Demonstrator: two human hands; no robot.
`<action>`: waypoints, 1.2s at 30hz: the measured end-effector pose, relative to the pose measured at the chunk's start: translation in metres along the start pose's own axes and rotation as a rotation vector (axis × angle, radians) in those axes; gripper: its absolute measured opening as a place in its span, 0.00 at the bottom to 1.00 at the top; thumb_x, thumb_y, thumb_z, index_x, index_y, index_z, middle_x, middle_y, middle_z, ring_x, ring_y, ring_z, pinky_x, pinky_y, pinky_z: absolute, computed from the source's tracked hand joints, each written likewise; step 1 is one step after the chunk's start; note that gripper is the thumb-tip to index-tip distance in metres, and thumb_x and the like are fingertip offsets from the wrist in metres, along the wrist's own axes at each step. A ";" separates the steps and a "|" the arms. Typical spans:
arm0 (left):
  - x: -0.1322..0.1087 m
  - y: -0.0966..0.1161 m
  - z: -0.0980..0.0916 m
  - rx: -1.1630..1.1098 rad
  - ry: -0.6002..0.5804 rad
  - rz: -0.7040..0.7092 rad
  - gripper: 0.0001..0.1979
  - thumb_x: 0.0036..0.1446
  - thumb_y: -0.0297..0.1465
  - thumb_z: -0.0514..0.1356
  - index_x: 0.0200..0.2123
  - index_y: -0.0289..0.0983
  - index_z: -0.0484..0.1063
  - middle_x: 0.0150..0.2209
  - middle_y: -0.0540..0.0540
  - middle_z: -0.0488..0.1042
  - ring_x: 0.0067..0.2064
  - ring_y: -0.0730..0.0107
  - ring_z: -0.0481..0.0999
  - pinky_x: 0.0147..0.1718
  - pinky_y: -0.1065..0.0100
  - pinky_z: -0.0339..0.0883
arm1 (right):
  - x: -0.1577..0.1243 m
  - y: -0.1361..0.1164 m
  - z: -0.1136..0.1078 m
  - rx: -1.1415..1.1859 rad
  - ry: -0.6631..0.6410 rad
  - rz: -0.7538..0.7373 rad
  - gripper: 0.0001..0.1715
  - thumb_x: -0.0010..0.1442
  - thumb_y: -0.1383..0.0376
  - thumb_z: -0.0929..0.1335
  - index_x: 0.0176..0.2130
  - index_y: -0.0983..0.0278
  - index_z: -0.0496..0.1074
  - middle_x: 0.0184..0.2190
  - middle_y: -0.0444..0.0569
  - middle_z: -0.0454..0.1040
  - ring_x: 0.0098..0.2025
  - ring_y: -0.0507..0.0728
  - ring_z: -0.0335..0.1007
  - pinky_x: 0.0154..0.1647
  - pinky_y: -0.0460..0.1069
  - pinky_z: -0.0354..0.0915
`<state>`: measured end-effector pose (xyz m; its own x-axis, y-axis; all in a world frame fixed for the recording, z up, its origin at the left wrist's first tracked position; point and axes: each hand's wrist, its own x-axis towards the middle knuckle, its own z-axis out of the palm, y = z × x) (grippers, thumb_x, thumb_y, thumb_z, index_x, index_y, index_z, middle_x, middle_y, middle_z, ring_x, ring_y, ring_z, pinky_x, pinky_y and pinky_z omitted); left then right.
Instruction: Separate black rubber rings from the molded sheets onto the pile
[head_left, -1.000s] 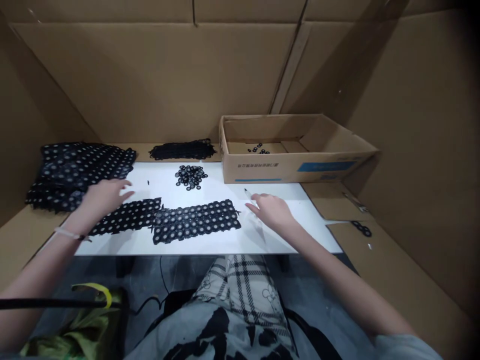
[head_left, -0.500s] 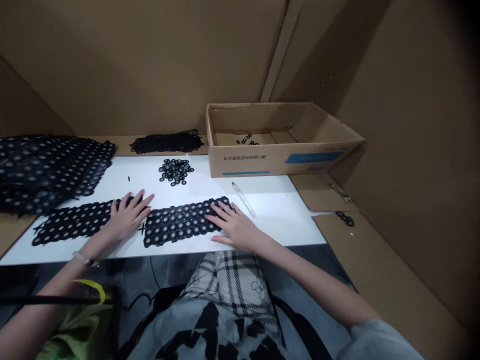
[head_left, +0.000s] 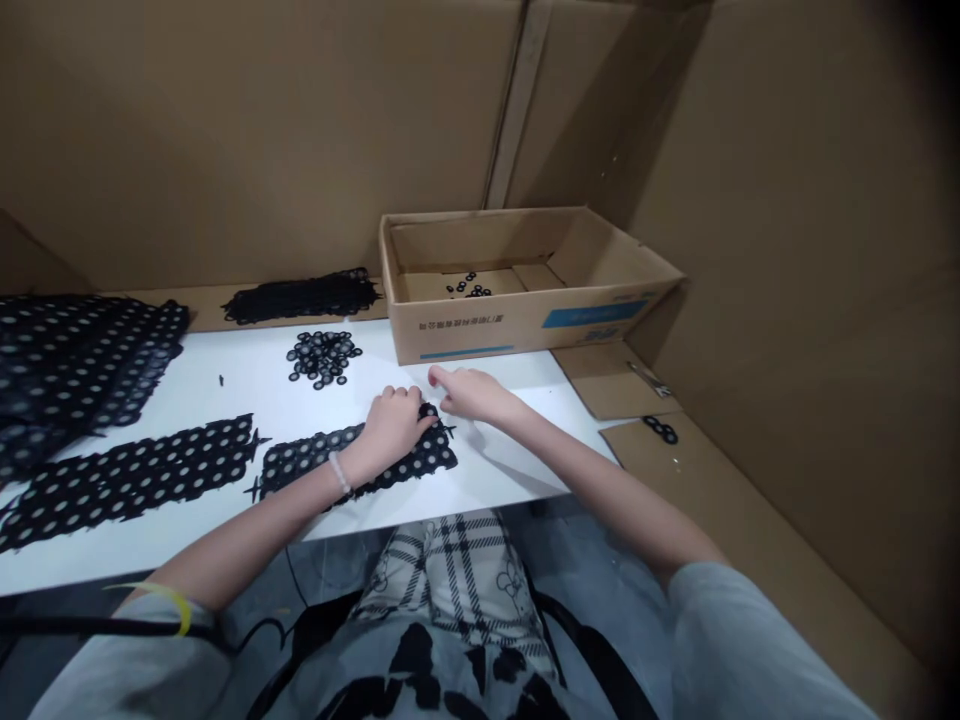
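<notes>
- Cardboard walls [head_left: 262, 150] close in a white tabletop [head_left: 247, 395]. At the back stand an open cardboard box [head_left: 480, 325], a heap of loose black rings [head_left: 322, 357] and a flat pile of black scrap [head_left: 300, 297].
- Two black punched sheets lie end to end near the front edge, the near sheet [head_left: 300, 467] in front of the person and a second sheet [head_left: 127, 480] to its left. A stack of such sheets [head_left: 75, 360] sits at the far left.
- Half a second ago both hands lay flat with fingers spread, the left one over the gap between the sheets.
- Now the left hand [head_left: 390, 425] sits on the near sheet's right end, fingers curled under and knuckles up. Whether it pinches anything cannot be told.
- The right hand [head_left: 469, 393] has left the sheet and is loosely closed just beside its far right corner. Its hold cannot be told.
- The box stands close behind the right hand. Bare white lies to that hand's right, and between the rings and the sheets.
</notes>
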<state>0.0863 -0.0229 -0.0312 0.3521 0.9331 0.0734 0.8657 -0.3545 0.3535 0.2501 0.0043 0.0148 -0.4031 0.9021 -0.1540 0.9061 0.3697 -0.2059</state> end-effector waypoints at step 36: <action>0.007 -0.038 -0.016 -0.541 -0.084 0.015 0.11 0.58 0.39 0.60 0.34 0.37 0.77 0.36 0.47 0.81 0.38 0.65 0.77 0.40 0.67 0.66 | -0.005 0.024 0.064 1.162 0.400 -0.236 0.09 0.57 0.62 0.72 0.37 0.63 0.79 0.38 0.51 0.82 0.40 0.55 0.79 0.44 0.52 0.74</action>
<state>0.0506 -0.0018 -0.0293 0.4088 0.9125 0.0153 0.5616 -0.2648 0.7839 0.2658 -0.0058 -0.0517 -0.2878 0.9203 0.2648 0.0860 0.3002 -0.9500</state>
